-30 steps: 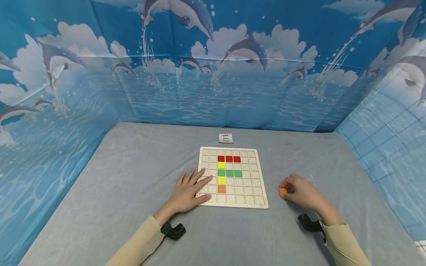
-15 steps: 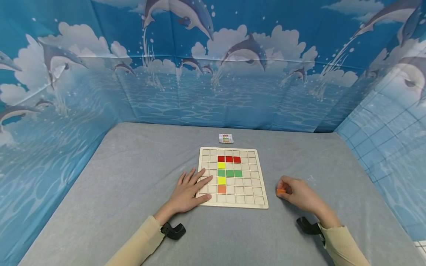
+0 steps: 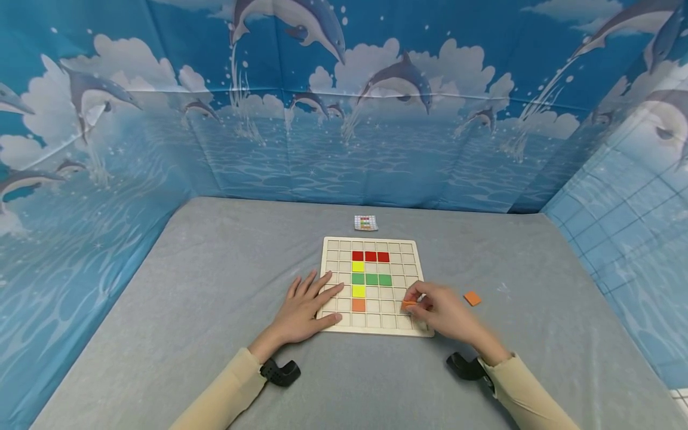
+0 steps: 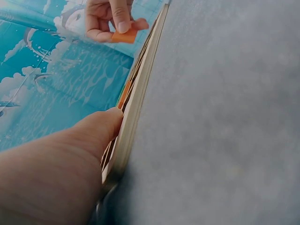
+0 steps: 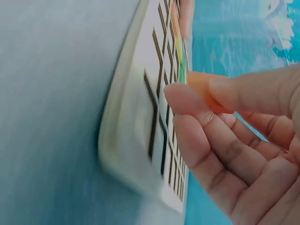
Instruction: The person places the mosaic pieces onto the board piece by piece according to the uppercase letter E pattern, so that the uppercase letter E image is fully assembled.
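Note:
My left hand (image 3: 306, 310) lies with spread, straight fingers on the left side of a wooden grid board (image 3: 384, 322). Between thumb and fingertips, my right hand (image 3: 443, 310) pinches an orange square tile (image 4: 124, 36), held above the right part of the board; the right wrist view shows the same orange tile (image 5: 201, 86) partly hidden by the fingers. Set in the grid are a row of red tiles (image 3: 370, 256), a row of green tiles (image 3: 371, 279), two yellow tiles (image 3: 358, 291) and one orange tile (image 3: 358, 305).
Another orange tile (image 3: 472, 298) lies on the grey cloth right of the board. A small card with a coloured grid pattern (image 3: 366, 223) lies behind the board. Blue dolphin-print curtains (image 3: 344, 149) enclose the table's back and sides.
My right hand has moved left from the cloth to over the board, carrying an orange tile. An orange tile on the cloth has come into view. The left hand has stayed put.

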`<state>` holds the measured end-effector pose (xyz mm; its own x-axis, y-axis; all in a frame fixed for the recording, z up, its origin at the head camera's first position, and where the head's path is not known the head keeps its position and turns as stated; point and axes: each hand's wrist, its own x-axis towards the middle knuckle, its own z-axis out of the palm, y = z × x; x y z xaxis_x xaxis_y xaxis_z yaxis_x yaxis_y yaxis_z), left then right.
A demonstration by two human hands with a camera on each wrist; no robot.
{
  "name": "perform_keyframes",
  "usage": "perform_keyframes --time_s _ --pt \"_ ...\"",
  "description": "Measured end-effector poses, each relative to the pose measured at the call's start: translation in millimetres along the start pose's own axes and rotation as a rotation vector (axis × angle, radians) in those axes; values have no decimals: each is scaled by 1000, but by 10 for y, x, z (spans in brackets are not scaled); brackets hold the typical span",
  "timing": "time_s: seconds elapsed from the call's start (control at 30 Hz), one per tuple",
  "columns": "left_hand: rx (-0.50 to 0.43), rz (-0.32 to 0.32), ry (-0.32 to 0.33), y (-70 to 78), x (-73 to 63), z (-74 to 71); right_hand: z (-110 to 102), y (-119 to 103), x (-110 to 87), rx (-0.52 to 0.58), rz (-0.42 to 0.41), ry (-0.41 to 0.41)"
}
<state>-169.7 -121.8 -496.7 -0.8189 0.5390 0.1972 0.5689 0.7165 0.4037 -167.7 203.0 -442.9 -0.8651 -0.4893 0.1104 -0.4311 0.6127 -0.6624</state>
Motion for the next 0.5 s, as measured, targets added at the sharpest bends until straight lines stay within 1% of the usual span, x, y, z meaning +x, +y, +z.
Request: perform_keyframes --time_s 0.13,0.27,0.37,0.5 --pt "2 -1 -3 2 5 6 106 -74 108 12 -40 -47" --pt "-1 -2 1 4 6 6 192 -140 219 8 -85 -46" --pt "1 -3 2 4 7 3 251 -170 297 24 -98 -37" --pt "6 -5 -2 2 9 3 324 -182 376 45 -86 -37"
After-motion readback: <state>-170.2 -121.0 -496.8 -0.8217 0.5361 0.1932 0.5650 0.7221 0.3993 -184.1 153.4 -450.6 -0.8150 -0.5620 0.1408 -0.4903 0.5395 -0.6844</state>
